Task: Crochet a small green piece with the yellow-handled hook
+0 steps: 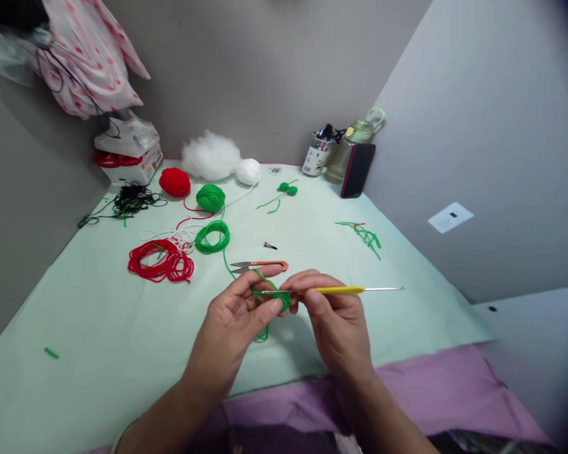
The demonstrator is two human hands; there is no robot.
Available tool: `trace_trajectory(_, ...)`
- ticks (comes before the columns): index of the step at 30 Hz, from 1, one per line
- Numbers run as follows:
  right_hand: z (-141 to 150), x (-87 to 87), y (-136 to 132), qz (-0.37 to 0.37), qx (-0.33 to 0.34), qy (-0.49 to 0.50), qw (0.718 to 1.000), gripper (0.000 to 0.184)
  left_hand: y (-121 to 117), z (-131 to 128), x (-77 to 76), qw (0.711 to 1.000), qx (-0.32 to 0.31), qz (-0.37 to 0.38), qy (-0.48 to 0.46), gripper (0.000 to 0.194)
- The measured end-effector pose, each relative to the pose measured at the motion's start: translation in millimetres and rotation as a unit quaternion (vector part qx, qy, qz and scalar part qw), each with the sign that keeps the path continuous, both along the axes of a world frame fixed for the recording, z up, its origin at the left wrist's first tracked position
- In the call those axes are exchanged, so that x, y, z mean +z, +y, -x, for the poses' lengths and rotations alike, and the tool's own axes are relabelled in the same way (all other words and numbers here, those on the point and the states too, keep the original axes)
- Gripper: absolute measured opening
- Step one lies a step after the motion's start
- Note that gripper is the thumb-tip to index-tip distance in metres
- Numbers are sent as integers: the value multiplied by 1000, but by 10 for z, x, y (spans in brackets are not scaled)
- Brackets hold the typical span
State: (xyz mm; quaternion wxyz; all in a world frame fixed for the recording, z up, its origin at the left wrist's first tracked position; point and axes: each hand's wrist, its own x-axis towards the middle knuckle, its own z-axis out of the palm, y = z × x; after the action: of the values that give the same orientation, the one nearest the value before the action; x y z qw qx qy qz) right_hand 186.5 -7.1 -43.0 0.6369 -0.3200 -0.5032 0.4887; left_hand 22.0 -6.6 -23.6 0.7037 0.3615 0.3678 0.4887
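My left hand (239, 312) pinches a small green crochet piece (283, 301) between thumb and fingers, with green yarn running over its index finger. In my right hand (334, 315) is a double-ended crochet hook (341, 290) with a yellow grip, held level. One metal end reaches left into the green stitches; the other points right, free. From my left hand the yarn leads back to a green coil (213, 237) and a green ball (211, 198). Orange-handled thread snips (260, 265) lie just beyond my fingertips.
Red yarn coils (158, 261), a red ball (175, 182), tangled black yarn (133, 199), white stuffing (211, 156) and a white ball (248, 171) lie at left and back. Green pieces (288, 188) and scraps (366, 237) lie right. A phone (358, 170) leans on a bottle (339, 161).
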Motion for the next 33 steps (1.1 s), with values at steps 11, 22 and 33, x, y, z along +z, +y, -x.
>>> trace_trajectory(11, -4, 7, 12, 40, -6, 29, 999, 18, 2, 18, -24, 999, 26, -1, 28, 41)
trace_trajectory(22, -38, 75, -17, 8, 4, 19, 1000, 19, 4, 51, 34, 997, 45, -15, 54, 31)
trace_trajectory(33, -94, 133, -132, -223, -71, -273, 933, 27, -16, 5, 91, 978, 120, -83, 147, 23)
